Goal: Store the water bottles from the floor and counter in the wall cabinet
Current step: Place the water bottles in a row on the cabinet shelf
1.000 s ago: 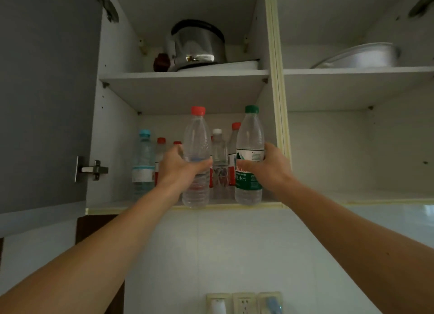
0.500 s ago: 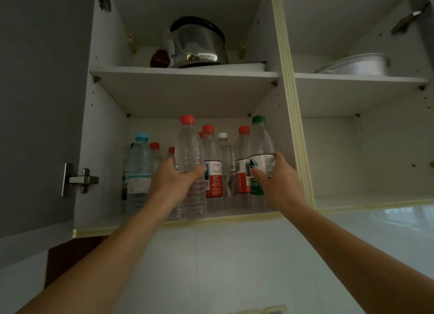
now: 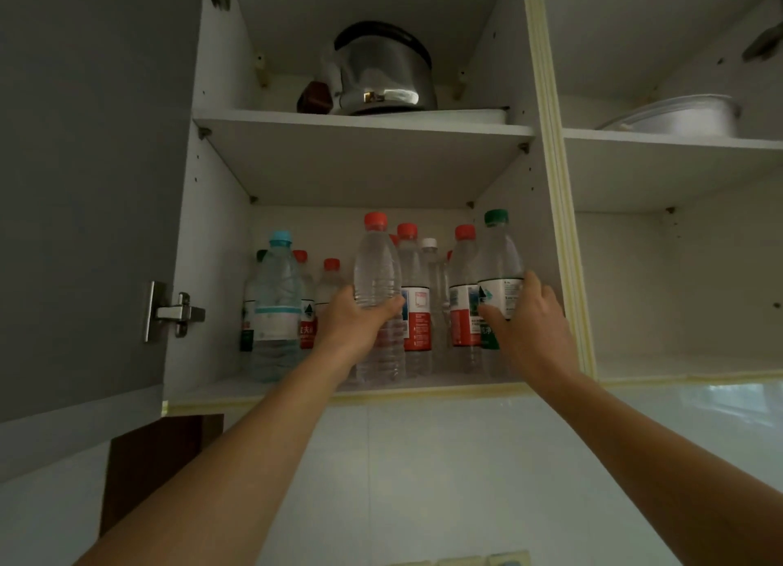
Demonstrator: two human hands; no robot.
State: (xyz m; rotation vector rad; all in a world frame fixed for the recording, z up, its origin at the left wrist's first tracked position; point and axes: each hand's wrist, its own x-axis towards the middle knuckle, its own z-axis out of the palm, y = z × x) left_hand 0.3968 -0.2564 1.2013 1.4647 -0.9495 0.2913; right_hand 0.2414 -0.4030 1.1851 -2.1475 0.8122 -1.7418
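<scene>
My left hand (image 3: 354, 322) grips a clear, label-free bottle with a red cap (image 3: 376, 269), upright on the lower shelf (image 3: 220, 389) of the open wall cabinet, near its front edge. My right hand (image 3: 527, 319) holds a green-capped bottle with a green and white label (image 3: 498, 256) at the shelf's right side, beside the divider. Behind them stand several more bottles: a blue-capped one (image 3: 275, 307) at the left and red-labelled ones (image 3: 417, 311) in the middle.
The grey cabinet door (image 3: 84, 184) hangs open at the left on its hinge (image 3: 173, 311). A steel pot (image 3: 383, 74) sits on the upper shelf. The right compartment holds a white bowl (image 3: 678, 114) above. White tiled wall lies below the cabinet.
Both hands have pushed their bottles from the shelf's front lip further in among the stored bottles. The view has tilted up and closer to the cabinet.
</scene>
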